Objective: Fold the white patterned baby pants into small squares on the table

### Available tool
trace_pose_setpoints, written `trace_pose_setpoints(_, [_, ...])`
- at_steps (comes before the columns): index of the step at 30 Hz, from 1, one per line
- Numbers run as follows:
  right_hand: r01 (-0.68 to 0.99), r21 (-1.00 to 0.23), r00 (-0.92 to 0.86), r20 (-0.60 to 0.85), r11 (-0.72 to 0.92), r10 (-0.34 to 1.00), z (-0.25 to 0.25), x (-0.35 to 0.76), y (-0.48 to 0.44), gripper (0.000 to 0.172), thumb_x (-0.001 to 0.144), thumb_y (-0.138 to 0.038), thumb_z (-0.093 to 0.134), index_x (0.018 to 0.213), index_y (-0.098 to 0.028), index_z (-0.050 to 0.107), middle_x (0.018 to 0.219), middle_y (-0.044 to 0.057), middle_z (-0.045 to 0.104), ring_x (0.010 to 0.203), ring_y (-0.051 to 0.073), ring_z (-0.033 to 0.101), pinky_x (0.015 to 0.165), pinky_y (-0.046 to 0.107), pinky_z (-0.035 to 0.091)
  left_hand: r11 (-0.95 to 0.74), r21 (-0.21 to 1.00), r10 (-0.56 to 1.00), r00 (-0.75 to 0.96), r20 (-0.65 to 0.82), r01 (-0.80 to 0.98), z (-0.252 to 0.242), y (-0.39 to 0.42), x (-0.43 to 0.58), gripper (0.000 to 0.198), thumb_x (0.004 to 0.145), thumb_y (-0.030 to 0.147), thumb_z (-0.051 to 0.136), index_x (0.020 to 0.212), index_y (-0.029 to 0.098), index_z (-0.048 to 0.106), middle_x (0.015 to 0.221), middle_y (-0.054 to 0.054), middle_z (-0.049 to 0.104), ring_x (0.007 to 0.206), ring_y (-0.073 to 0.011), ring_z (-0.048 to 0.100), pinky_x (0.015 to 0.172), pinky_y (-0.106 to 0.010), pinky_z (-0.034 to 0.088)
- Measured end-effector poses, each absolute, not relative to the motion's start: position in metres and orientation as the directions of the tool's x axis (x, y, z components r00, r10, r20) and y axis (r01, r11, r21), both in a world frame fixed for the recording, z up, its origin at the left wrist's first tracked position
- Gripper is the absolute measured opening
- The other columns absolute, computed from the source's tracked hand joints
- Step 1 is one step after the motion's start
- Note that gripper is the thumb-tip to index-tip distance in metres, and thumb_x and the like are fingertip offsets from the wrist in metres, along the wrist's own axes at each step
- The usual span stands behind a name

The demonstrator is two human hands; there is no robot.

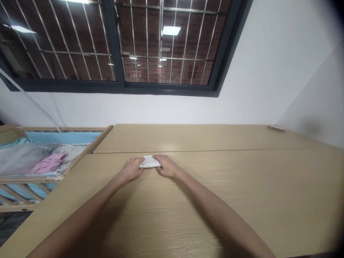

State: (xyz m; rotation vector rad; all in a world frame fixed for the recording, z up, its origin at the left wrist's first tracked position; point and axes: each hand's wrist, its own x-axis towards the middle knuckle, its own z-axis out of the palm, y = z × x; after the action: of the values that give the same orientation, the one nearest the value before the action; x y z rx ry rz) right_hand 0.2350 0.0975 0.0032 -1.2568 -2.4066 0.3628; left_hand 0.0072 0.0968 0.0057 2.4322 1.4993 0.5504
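Note:
Both my arms reach forward over a broad, pale wooden surface [172, 215]. Between my hands is a small white folded cloth [149, 162], close to the seam that runs across the wood. My left hand [132, 169] grips the cloth's left end, with the fingers curled around it. Its right end is held by my right hand [167, 166], thumb below and fingers over the edge. I cannot tell whether the cloth touches the wood.
To the left stands a wooden crib [88, 152] with blue lining, and a pink cloth [48, 163] lies in it. A barred window [168, 86] is set in the white wall. A small flat object [276, 128] rests at the far right.

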Motion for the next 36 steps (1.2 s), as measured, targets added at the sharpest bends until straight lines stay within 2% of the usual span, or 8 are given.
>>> trace_pose_setpoints(6, [0.320,-0.860,-0.278,0.315,0.397,0.907,0.044,0.237,0.098,0.050,0.085,-0.027,0.065,0.130,-0.021,0.043,0.102,0.005,0.067,0.089,0.020,0.066,0.073,0.031,0.053,-0.405,0.592,0.914,0.315,0.256,0.697,0.045,0.058,-0.001,0.037,0.097,0.040,0.044,0.125,0.021,0.057,0.117,-0.007,0.073,0.102,-0.0241,0.070,0.083,-0.033,0.054])
trace_pose_setpoints(10, [0.221,-0.913,-0.372,0.247,0.343,0.895,0.056,0.239,0.098,0.065,0.079,-0.039,0.079,0.131,-0.024,0.044,0.104,0.003,0.063,0.082,0.017,0.065,0.065,0.026,0.052,-0.278,0.802,0.952,0.265,0.155,0.528,0.031,0.021,0.003,0.058,0.093,0.047,0.055,0.139,0.018,0.037,0.119,-0.010,0.071,0.103,-0.0261,0.071,0.084,-0.036,0.055])
trace_pose_setpoints(15, [0.562,-0.731,-0.439,0.132,0.386,0.889,0.023,0.229,0.115,0.052,0.075,-0.029,0.083,0.119,-0.020,0.056,0.104,0.005,0.067,0.082,0.017,0.066,0.066,0.025,0.053,-0.178,0.471,0.983,0.182,0.037,0.864,-0.002,0.010,0.025,0.053,0.096,0.045,0.050,0.138,0.015,0.039,0.122,-0.016,0.069,0.101,-0.0292,0.071,0.079,-0.037,0.055])
trace_pose_setpoints(18, [0.630,-0.663,-0.443,0.122,0.405,0.888,0.014,0.221,0.119,0.043,0.083,-0.024,0.076,0.122,-0.017,0.059,0.116,0.012,0.069,0.098,0.024,0.068,0.082,0.035,0.056,-0.175,0.339,0.985,0.163,0.063,0.924,0.001,0.007,0.034,0.045,0.098,0.045,0.044,0.123,0.009,0.054,0.105,-0.022,0.071,0.100,-0.0386,0.069,0.084,-0.049,0.053])
trace_pose_setpoints(21, [0.623,-0.575,-0.506,0.222,0.530,0.834,0.024,0.214,0.104,0.046,0.094,-0.029,0.065,0.137,-0.017,0.055,0.145,0.017,0.055,0.136,0.030,0.050,0.114,0.047,0.039,-0.312,0.204,0.944,0.278,0.179,0.928,0.007,-0.008,0.036,0.044,0.099,0.044,0.041,0.117,0.009,0.061,0.113,-0.025,0.067,0.112,-0.0425,0.062,0.095,-0.057,0.047])
trace_pose_setpoints(24, [0.527,-0.442,-0.720,0.223,0.726,0.658,0.034,0.210,0.070,0.053,0.104,-0.042,0.046,0.153,-0.022,0.042,0.164,0.011,0.032,0.152,0.027,0.026,0.124,0.047,0.020,-0.561,0.083,0.799,0.512,0.315,0.824,-0.004,-0.031,0.038,0.049,0.099,0.046,0.044,0.131,0.011,0.057,0.133,-0.022,0.061,0.121,-0.0381,0.057,0.101,-0.054,0.048])
trace_pose_setpoints(29, [0.422,-0.468,-0.877,0.006,0.776,0.480,0.023,0.209,0.033,0.054,0.109,-0.046,0.028,0.159,-0.026,0.032,0.166,0.003,0.027,0.155,0.018,0.018,0.127,0.040,0.012,-0.628,0.055,0.745,0.579,0.331,0.776,-0.033,-0.052,0.048,0.048,0.098,0.044,0.047,0.122,0.008,0.065,0.125,-0.023,0.065,0.121,-0.0396,0.058,0.105,-0.058,0.047])
trace_pose_setpoints(36, [0.508,-0.457,-0.817,0.012,0.730,0.576,0.007,0.220,0.086,0.055,0.108,-0.049,0.032,0.160,-0.030,0.028,0.166,-0.001,0.024,0.155,0.018,0.017,0.127,0.040,0.005,-0.626,0.057,0.746,0.576,0.335,0.778,-0.033,-0.044,0.045,0.061,0.099,0.047,0.047,0.141,0.003,0.051,0.145,-0.025,0.053,0.135,-0.0410,0.049,0.107,-0.053,0.048])
